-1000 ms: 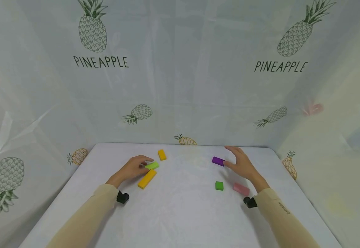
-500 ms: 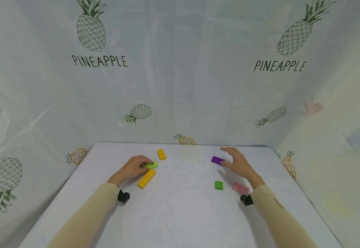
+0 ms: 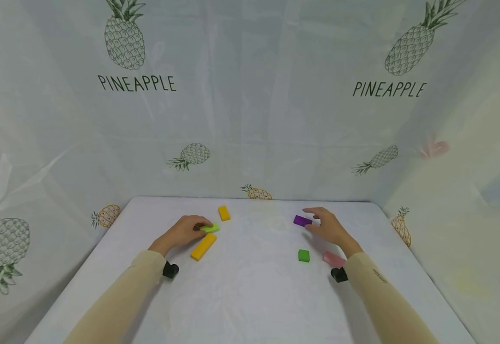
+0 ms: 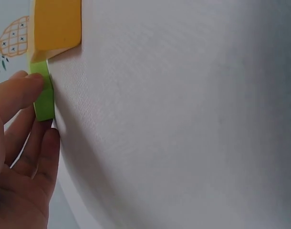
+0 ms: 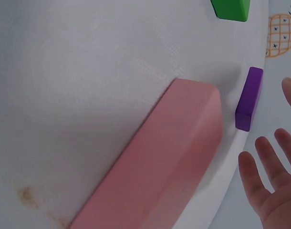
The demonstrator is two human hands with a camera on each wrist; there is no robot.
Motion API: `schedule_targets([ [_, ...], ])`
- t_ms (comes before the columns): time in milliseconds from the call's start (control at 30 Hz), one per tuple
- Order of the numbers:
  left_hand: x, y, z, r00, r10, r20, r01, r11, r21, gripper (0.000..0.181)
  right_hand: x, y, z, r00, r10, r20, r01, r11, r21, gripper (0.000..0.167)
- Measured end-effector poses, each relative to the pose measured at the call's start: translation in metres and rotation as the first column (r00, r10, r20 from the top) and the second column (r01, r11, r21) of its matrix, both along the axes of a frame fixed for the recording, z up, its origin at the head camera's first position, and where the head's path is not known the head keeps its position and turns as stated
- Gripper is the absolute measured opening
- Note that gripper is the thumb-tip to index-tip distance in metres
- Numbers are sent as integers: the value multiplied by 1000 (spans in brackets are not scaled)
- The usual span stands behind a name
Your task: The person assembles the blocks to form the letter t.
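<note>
My left hand [image 3: 183, 232] pinches a light green block [image 3: 212, 228] on the white table; in the left wrist view the thumb lies against the block [image 4: 44, 102], with the fingers on its other side. Just in front of it lies a long yellow-orange block [image 3: 203, 246], and a smaller yellow one [image 3: 224, 213] sits behind. On the right, a purple block [image 3: 301, 220] lies near my right hand [image 3: 329, 229]. That hand's fingers and thumb are spread, and the right wrist view shows a gap between them and the purple block [image 5: 249, 99].
A green block [image 3: 303, 255] and a pink block [image 3: 333, 259] lie nearer me on the right, the pink one beneath the right wrist. Pineapple-printed white cloth [image 3: 250, 119] hangs beyond the table's back edge [image 3: 284, 200] and at both sides.
My left fingers have closed on the light green block. The right hand has moved slightly left towards the purple block, still spread. The blocks have hardly shifted.
</note>
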State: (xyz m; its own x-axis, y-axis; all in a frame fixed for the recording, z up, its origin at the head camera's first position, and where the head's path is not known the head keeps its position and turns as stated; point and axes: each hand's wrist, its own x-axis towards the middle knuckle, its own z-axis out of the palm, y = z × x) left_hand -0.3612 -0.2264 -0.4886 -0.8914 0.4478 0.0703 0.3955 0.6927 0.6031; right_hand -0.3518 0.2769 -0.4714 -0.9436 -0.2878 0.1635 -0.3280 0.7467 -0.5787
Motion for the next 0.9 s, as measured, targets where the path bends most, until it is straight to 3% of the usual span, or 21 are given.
schedule_targets([
  [300,0,1,6,999,5,43,-5,1000,-3,30,-3,-1,-2,998,-30,50,29,999,20,53],
  [900,-8,-3,-4,998,24,50,-23,1000,-20,30,-8,-5,-10,987,-79,138,82,997,-10,43],
])
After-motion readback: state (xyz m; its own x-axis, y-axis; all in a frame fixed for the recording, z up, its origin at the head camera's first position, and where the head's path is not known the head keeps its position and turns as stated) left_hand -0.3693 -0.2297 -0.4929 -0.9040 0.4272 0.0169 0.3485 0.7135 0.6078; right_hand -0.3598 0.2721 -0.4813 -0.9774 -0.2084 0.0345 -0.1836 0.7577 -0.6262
